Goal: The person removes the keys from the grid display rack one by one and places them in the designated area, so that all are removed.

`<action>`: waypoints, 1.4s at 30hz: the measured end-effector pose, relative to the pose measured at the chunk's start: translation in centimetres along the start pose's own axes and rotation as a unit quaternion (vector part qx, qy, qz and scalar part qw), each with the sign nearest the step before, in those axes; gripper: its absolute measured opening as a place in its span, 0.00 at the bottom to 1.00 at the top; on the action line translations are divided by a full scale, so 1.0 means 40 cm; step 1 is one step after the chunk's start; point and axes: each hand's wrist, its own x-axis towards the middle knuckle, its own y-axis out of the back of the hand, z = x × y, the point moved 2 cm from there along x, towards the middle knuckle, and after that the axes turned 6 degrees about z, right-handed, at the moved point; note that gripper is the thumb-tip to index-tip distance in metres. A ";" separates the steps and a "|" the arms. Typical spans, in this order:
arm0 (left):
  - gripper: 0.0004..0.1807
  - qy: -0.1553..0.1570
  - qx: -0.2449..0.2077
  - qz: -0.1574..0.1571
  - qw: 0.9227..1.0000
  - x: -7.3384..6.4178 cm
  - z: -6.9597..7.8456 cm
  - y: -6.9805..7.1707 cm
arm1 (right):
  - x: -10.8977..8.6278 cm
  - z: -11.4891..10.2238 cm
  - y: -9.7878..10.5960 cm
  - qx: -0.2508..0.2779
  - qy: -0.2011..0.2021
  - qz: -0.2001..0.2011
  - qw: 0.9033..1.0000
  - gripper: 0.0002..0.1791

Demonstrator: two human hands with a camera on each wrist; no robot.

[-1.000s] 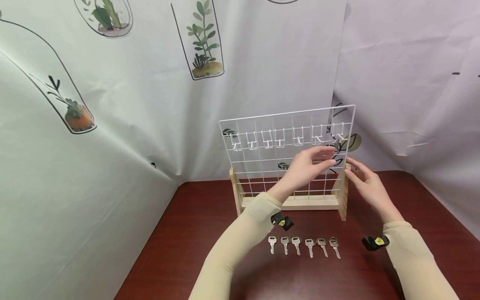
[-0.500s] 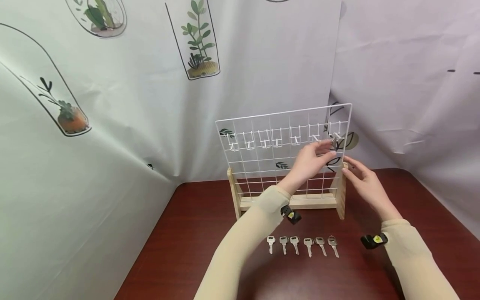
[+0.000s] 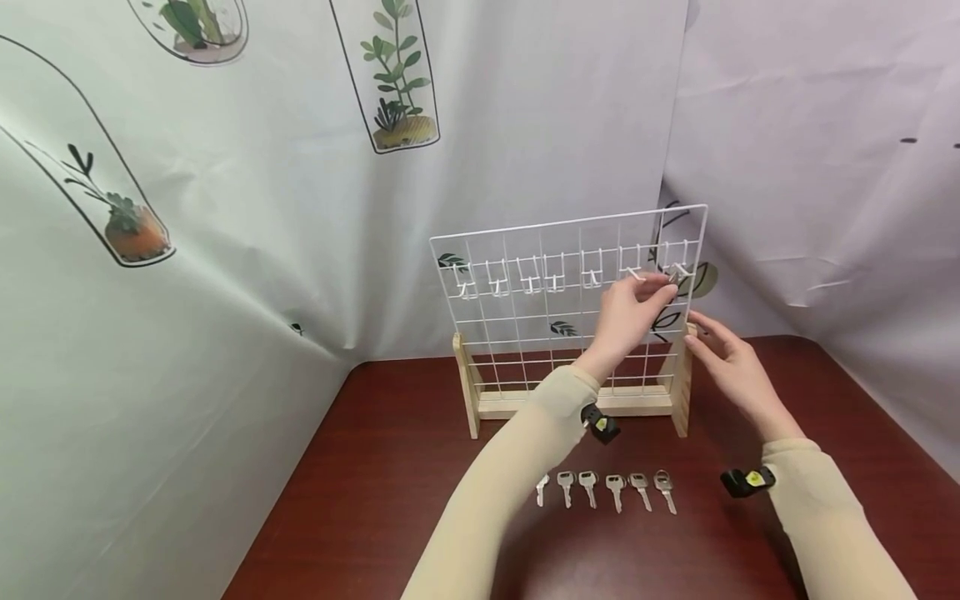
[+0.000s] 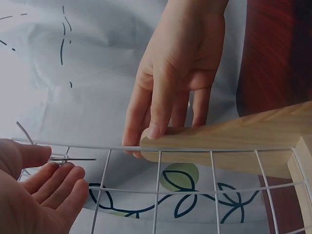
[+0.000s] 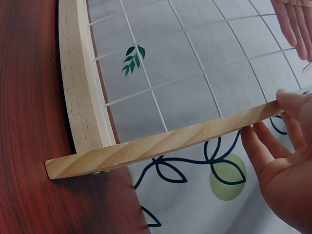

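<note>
A white wire grid rack (image 3: 525, 322) stands upright in a wooden base, with several white hooks along its upper part. My left hand (image 3: 632, 315) is at the rightmost hook (image 3: 678, 269), pinching a small metal key (image 4: 74, 159) between thumb and fingers. The key appears edge-on in the left wrist view, and the fingers partly hide it. My right hand (image 3: 733, 377) grips the top of the right wooden upright (image 5: 180, 141), thumb on one side and fingers on the other. Several silver keys (image 3: 616, 492) lie in a row on the table before the rack.
The dark red table (image 3: 360, 508) meets a white patterned cloth (image 3: 247, 333) behind and at the left. The left wooden upright (image 3: 467, 383) and the crossbar (image 3: 637, 406) support the grid. My left forearm passes over the left end of the key row.
My left hand has moved up and right to the rightmost hook, and its thumb and fingers have closed together on the key there. My right hand has stayed on the upright.
</note>
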 end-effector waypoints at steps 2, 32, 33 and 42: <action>0.12 -0.002 -0.001 0.012 1.000 -0.002 0.001 -0.003 | -0.002 0.002 -0.002 0.001 0.002 0.000 1.000 0.31; 0.13 -0.061 -0.110 0.032 0.991 -0.076 0.028 0.009 | 0.001 0.004 0.003 -0.012 -0.022 -0.013 1.000 0.34; 0.13 -0.063 -0.112 0.031 0.991 -0.076 0.033 0.011 | 0.002 0.004 0.003 -0.011 -0.022 -0.013 1.000 0.34; 0.12 -0.061 -0.118 0.022 0.991 -0.088 0.045 0.027 | 0.009 0.010 0.002 -0.015 -0.024 -0.011 1.000 0.35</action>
